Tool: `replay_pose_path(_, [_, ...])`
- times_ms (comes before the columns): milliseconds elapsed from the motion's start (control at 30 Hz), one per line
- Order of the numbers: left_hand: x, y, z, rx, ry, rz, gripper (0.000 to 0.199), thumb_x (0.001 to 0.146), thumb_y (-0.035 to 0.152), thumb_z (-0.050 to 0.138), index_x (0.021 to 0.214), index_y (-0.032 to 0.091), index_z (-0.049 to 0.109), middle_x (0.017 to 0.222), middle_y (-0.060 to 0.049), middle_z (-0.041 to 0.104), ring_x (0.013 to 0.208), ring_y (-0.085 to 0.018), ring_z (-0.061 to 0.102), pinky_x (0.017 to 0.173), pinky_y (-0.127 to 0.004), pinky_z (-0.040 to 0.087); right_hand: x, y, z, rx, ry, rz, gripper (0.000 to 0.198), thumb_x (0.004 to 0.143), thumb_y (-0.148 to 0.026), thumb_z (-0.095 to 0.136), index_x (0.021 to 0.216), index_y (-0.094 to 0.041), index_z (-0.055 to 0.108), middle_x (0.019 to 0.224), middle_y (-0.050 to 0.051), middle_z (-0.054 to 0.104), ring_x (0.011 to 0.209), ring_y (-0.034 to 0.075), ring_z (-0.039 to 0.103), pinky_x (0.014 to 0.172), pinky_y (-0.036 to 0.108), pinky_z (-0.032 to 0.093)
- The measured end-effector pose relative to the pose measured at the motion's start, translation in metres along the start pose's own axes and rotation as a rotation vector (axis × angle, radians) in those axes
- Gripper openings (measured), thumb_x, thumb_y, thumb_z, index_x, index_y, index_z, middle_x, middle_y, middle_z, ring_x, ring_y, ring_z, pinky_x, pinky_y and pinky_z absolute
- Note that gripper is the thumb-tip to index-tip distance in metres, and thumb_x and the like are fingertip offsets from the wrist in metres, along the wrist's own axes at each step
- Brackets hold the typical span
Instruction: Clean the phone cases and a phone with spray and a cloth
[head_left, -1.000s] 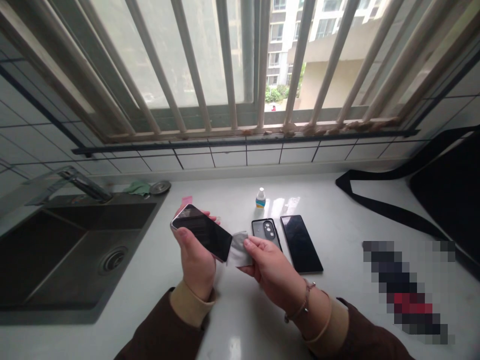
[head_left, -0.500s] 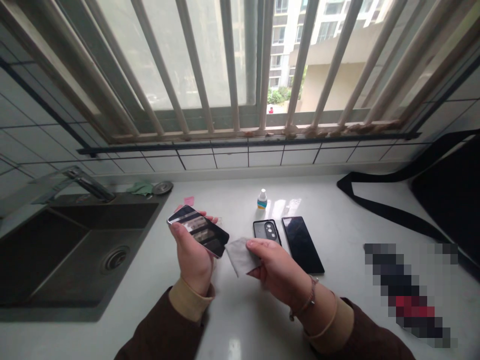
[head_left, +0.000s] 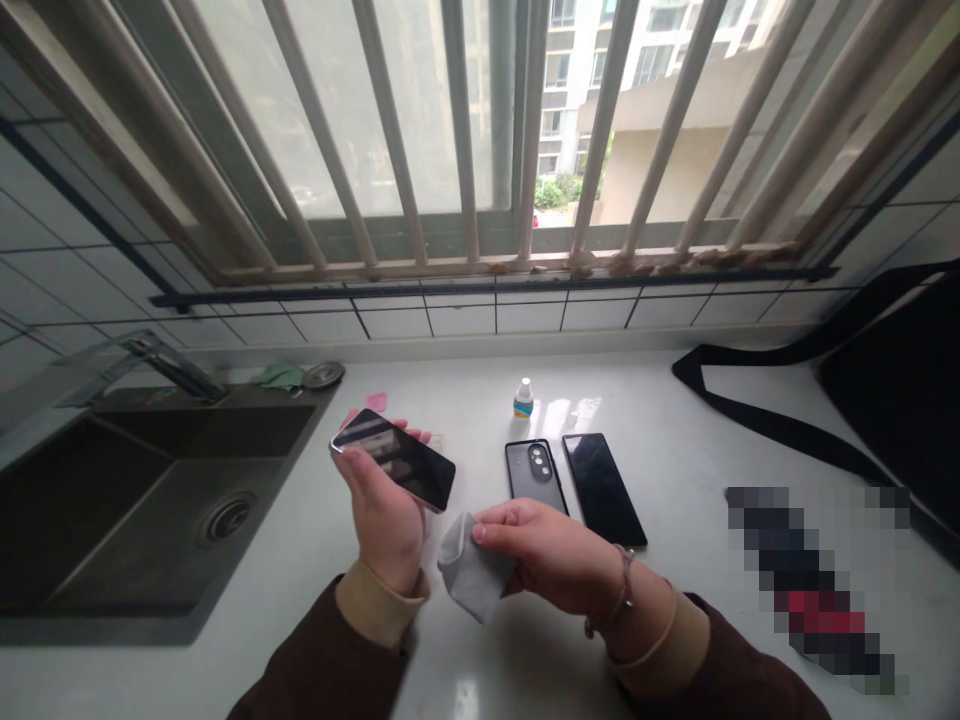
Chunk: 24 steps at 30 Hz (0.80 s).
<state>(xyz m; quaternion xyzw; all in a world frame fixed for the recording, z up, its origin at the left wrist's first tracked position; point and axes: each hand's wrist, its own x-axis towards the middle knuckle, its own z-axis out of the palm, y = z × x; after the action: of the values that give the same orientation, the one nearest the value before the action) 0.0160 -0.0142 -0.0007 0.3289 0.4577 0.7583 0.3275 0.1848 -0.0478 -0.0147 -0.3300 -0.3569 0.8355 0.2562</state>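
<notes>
A dark smartphone (head_left: 397, 460) rests screen up in my left hand (head_left: 386, 520), whose thumb lies along the near edge while fingertips show past the far edge. My right hand (head_left: 544, 550) pinches a thin grey cloth (head_left: 476, 570) between thumb and fingers. The cloth hangs in a loose fold, apart from the smartphone. Just beyond my right hand lies a black phone case (head_left: 534, 475) with a camera cutout, its near end covered by the hand. Beside the case a second dark phone (head_left: 604, 488) lies flat on the white counter (head_left: 465, 390).
A small white-capped bottle (head_left: 523, 398) stands behind the case. The sink (head_left: 180, 540) with its faucet (head_left: 176, 365) is at left, a green cloth (head_left: 279, 377) on its rim. A pink scrap (head_left: 376, 402) lies near the left hand. A black strap (head_left: 780, 420) and a pixelated object are at right.
My right hand has moved down and slightly left with the grey cloth, which has drooped and folded, uncovering more of the phone case. The smartphone has barely shifted.
</notes>
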Motion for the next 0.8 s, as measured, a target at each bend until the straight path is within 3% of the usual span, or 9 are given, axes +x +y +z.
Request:
replay_pose_path(100, [0.007,0.005,0.003,-0.141,0.037,-0.129,0.064,0.099,0.080,0.049,0.132,0.027,0.063,0.104,-0.005,0.071,0.080,-0.018,0.072,0.072,-0.033,0.062,0.000,-0.005,-0.009,-0.178,0.196,-0.173,0.041,0.091,-0.056,0.075,0.102,-0.017,0.082,0.086,0.007,0.075,0.080,0.021,0.069,0.075,0.033,0.057])
replay_pose_path(167, [0.006,0.009,0.005,-0.173,-0.048,-0.251,0.066,0.096,0.081,0.053,0.117,0.020,0.069,0.094,-0.005,0.071,0.073,-0.017,0.070,0.068,-0.030,0.060,0.001,-0.009,-0.016,-0.300,0.421,-0.381,0.040,0.098,-0.055,0.066,0.108,-0.020,0.081,0.093,0.007,0.077,0.089,0.024,0.070,0.079,0.034,0.057])
replay_pose_path(267, [-0.001,0.014,0.005,-0.102,-0.268,-0.423,0.067,0.094,0.079,0.058,0.108,0.014,0.068,0.091,-0.008,0.072,0.070,-0.016,0.069,0.067,-0.029,0.059,-0.002,-0.017,-0.024,-0.503,0.704,-0.589,0.042,0.105,-0.053,0.056,0.120,-0.021,0.078,0.106,0.010,0.079,0.100,0.028,0.071,0.086,0.037,0.056])
replay_pose_path(367, [-0.012,0.018,0.004,0.004,-0.570,-0.536,0.058,0.098,0.072,0.060,0.117,0.017,0.062,0.103,-0.011,0.075,0.075,-0.018,0.072,0.069,-0.032,0.060,-0.005,-0.019,-0.024,-0.697,0.844,-0.666,0.041,0.108,-0.048,0.051,0.123,-0.021,0.077,0.108,0.011,0.080,0.099,0.028,0.073,0.087,0.037,0.053])
replay_pose_path(433, [-0.018,0.020,0.004,0.079,-0.763,-0.608,0.052,0.099,0.069,0.060,0.119,0.021,0.057,0.109,-0.012,0.075,0.079,-0.020,0.073,0.069,-0.032,0.061,-0.006,-0.017,-0.021,-0.764,0.826,-0.666,0.039,0.110,-0.044,0.049,0.124,-0.021,0.076,0.103,0.010,0.080,0.090,0.026,0.074,0.081,0.035,0.053])
replay_pose_path(533, [-0.022,0.021,0.004,0.206,-0.947,-0.710,0.053,0.099,0.071,0.059,0.119,0.022,0.054,0.097,-0.010,0.074,0.072,-0.021,0.073,0.060,-0.029,0.057,-0.006,-0.013,-0.015,-0.788,0.732,-0.668,0.037,0.112,-0.039,0.046,0.130,-0.023,0.074,0.109,0.009,0.081,0.086,0.024,0.075,0.077,0.034,0.055])
replay_pose_path(633, [-0.022,0.023,0.005,0.251,-1.010,-0.758,0.057,0.100,0.073,0.054,0.125,0.022,0.052,0.087,-0.007,0.072,0.066,-0.021,0.071,0.057,-0.028,0.055,-0.008,-0.012,-0.012,-0.836,0.676,-0.739,0.036,0.112,-0.033,0.045,0.133,-0.023,0.072,0.123,0.011,0.079,0.101,0.026,0.077,0.089,0.037,0.058])
replay_pose_path(800, [-0.022,0.027,0.007,0.236,-1.015,-0.822,0.057,0.100,0.072,0.055,0.127,0.021,0.053,0.087,-0.008,0.072,0.068,-0.022,0.072,0.060,-0.031,0.057,-0.015,-0.014,-0.006,-0.862,0.592,-0.874,0.037,0.110,-0.029,0.047,0.136,-0.027,0.074,0.132,0.009,0.078,0.121,0.028,0.074,0.109,0.046,0.056])
